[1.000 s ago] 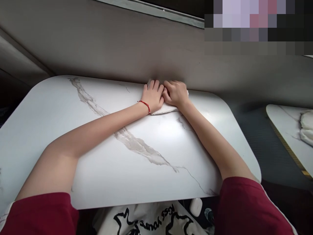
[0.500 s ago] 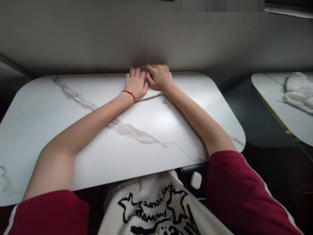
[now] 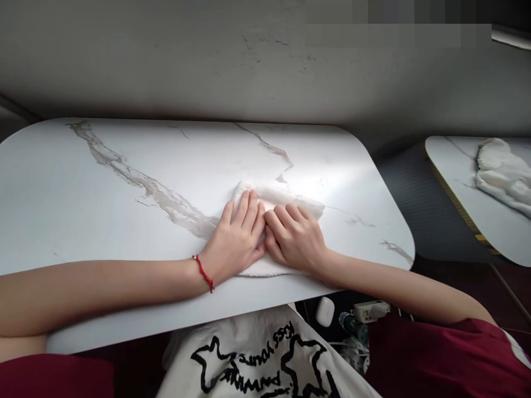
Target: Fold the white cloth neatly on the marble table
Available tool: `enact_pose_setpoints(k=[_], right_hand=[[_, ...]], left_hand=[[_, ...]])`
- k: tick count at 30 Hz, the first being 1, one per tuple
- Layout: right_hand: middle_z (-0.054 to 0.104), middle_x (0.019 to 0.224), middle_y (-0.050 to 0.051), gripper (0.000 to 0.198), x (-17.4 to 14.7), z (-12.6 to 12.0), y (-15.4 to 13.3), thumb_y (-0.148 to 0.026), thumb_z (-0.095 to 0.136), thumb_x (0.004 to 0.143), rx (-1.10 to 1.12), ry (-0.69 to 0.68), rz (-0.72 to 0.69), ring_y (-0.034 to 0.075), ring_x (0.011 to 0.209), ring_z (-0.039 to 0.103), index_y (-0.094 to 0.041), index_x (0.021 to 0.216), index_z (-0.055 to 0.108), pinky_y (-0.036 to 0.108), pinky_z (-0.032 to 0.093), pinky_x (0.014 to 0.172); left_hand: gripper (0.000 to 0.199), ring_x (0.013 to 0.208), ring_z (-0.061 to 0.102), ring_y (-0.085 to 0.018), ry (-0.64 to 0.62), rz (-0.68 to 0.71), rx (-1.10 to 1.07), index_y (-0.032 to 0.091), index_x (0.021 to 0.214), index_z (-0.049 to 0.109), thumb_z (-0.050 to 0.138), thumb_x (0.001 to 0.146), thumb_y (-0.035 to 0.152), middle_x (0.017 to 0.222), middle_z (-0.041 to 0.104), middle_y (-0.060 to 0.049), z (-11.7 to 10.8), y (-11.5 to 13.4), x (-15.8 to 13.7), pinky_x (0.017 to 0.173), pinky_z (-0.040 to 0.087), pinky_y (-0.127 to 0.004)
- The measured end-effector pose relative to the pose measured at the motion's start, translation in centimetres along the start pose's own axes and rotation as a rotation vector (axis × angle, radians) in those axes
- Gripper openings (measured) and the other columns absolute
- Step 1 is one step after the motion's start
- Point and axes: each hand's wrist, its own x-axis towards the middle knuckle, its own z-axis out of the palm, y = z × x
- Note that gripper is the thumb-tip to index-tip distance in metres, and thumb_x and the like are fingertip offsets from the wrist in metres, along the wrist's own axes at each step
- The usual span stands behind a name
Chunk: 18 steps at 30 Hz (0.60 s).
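Note:
A white cloth (image 3: 282,195) lies bunched on the white marble-patterned table (image 3: 103,232), close to its front edge. Flat on the cloth's left part rests my left hand (image 3: 236,237), fingers stretched forward, a red cord bracelet (image 3: 203,273) around the wrist. Beside it, almost touching, my right hand (image 3: 296,237) has its fingers curled into the cloth. Both palms hide the middle of the cloth; its far edge and a strip of its near edge show.
A grey wall (image 3: 166,61) rises behind the table. To the right, a second marble-patterned table (image 3: 452,166) bears another crumpled white cloth (image 3: 504,174). Below the front edge are a small white case (image 3: 325,312), a power strip (image 3: 371,311) and a printed white fabric (image 3: 249,354).
Both hands have drawn the cloth from the table's back edge toward me, near the front edge. My elbows have spread outward. The camera view has shifted slightly.

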Motion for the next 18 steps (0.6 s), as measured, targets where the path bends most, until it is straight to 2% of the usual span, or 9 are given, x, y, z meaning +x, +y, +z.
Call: enact_pose_setpoints(k=[3, 6, 12, 15, 18], right_hand=[[0.055, 0.068, 0.005, 0.025, 0.8, 0.6, 0.2, -0.021, 0.040, 0.092, 0.045, 0.007, -0.026, 0.020, 0.066, 0.036, -0.016, 0.086, 0.064, 0.033, 0.027, 0.063], [0.056, 0.069, 0.005, 0.028, 4.0, 2.8, 1.8, -0.025, 0.038, 0.092, 0.108, -0.027, -0.051, 0.021, 0.066, 0.037, -0.016, 0.092, 0.064, 0.034, 0.027, 0.064], [0.059, 0.082, 0.009, 0.025, 13.2, 8.0, 4.8, -0.029, 0.035, 0.096, 0.153, -0.115, -0.063, 0.023, 0.077, 0.047, -0.017, 0.095, 0.057, 0.035, 0.033, 0.071], [0.059, 0.087, 0.010, 0.029, 17.7, 10.5, 5.6, -0.031, 0.030, 0.099, 0.139, -0.102, -0.049, 0.024, 0.083, 0.051, -0.017, 0.098, 0.055, 0.035, 0.035, 0.075], [0.060, 0.091, 0.011, 0.034, 20.8, 12.4, 6.2, -0.034, 0.025, 0.102, 0.129, -0.084, -0.053, 0.025, 0.087, 0.054, -0.016, 0.103, 0.055, 0.035, 0.037, 0.075]], left_hand=[[0.064, 0.148, 0.036, -0.042, -0.013, -0.052, -0.001, 0.000, 0.145, 0.048, 0.041, 0.095, 0.039, 0.156, 0.042, -0.027, 0.1, -0.1, -0.2, 0.114, 0.037, -0.054], [0.063, 0.148, 0.034, -0.044, -0.033, -0.159, -0.003, 0.001, 0.146, 0.047, 0.041, 0.094, 0.036, 0.157, 0.040, -0.027, 0.3, -1.9, 1.3, 0.112, 0.036, -0.057], [0.057, 0.146, 0.035, -0.043, 0.022, -0.394, -0.006, 0.003, 0.146, 0.042, 0.036, 0.096, 0.031, 0.156, 0.039, -0.028, 0.9, -8.6, 5.0, 0.109, 0.034, -0.058], [0.052, 0.141, 0.041, -0.042, 0.078, -0.458, 0.010, 0.005, 0.141, 0.045, 0.035, 0.097, 0.031, 0.150, 0.046, -0.027, 1.3, -12.4, 6.3, 0.106, 0.035, -0.057], [0.046, 0.137, 0.043, -0.040, 0.116, -0.494, 0.018, 0.011, 0.134, 0.050, 0.037, 0.096, 0.034, 0.143, 0.051, -0.024, 1.4, -15.4, 7.1, 0.104, 0.038, -0.054]])
